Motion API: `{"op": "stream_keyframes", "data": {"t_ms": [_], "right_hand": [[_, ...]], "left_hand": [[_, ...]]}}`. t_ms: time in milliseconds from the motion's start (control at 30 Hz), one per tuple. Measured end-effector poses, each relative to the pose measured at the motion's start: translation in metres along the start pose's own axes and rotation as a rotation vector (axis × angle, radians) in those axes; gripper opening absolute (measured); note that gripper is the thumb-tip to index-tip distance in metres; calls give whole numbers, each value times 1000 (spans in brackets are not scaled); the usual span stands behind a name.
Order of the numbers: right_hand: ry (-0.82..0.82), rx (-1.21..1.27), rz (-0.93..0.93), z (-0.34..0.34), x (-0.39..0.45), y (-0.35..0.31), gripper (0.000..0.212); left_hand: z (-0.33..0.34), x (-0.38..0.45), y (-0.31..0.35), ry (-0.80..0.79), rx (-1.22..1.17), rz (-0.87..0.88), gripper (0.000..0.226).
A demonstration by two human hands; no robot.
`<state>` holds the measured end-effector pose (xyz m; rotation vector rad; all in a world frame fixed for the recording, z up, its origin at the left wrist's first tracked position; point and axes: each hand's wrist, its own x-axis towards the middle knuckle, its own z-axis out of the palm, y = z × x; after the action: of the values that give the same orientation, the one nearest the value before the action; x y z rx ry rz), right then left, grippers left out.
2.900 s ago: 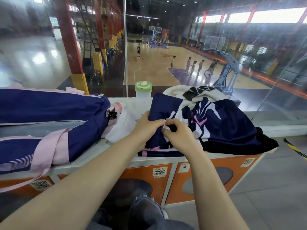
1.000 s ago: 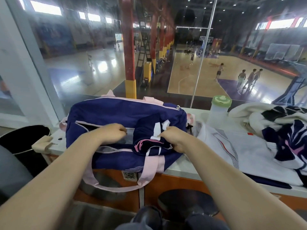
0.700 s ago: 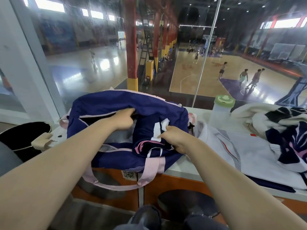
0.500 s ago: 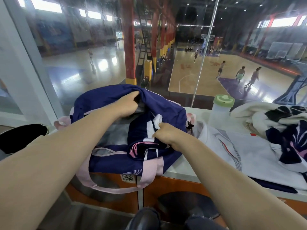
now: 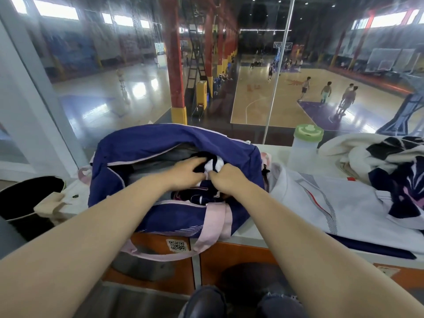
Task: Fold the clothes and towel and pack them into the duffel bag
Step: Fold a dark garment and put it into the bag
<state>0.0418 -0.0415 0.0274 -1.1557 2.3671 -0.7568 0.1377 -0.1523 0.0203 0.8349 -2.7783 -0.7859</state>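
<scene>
The navy duffel bag with pink straps lies open on the white ledge. Inside its opening sits a folded navy garment with white and pink trim. My left hand rests on top of that garment, fingers pressing down. My right hand grips the garment's near right edge, inside the bag mouth. A white shirt with a red stripe lies flat to the right of the bag. Farther right, a cream towel and a navy patterned garment lie in a heap.
A clear bottle with a green lid stands behind the white shirt, against the glass wall. A black and cream tote sits left of the bag. Orange lockers run under the ledge. My shoes show at the bottom.
My left hand let go of the lifted bag flap and dropped onto the garment. My right hand has pushed the folded garment from the bag's front edge down into the opening.
</scene>
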Motion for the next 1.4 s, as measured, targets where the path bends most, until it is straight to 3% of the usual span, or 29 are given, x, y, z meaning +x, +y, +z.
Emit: {"op": "stream_keyframes", "data": {"t_ms": [133,300,367,467,700,767,867,967,1033,1133,1300,1400], "right_hand": [[-97,-524,-96,-19,-13,-2,55],[-286,-757,-107,-42,-28,-1,29],[-339,-761,-113,-46,-29,2,14],[-359,-687,-193,-55,-26,10,12],[-535,-74,-257,-87,-42,12,8],[-417,2,-249,-91,-38,15,11],[-167,-289,-198,-89,-22,25,22],[-215,-475,-207,-78,-14,35,27],[-209,-558,-220,-72,-10,38,42],[-154,-536,-254,-63,-4,35,55],[-29,-405,-251,-47,1,28,57],[122,-473,-154,-55,-1,28,41]], "left_hand": [[22,-2,-5,5,114,39,65],[30,0,1,-109,278,-76,70],[31,2,8,-148,315,-124,73],[31,4,19,-193,334,-193,73],[25,1,54,-210,472,-155,64],[30,1,60,-220,466,-126,62],[37,-2,63,-202,340,-61,53],[42,-3,61,-213,347,-26,60],[43,-4,62,-218,352,-40,64],[43,-6,71,-232,390,-55,63],[48,3,90,-257,406,-84,56],[55,-3,85,-202,334,-54,56]]}}
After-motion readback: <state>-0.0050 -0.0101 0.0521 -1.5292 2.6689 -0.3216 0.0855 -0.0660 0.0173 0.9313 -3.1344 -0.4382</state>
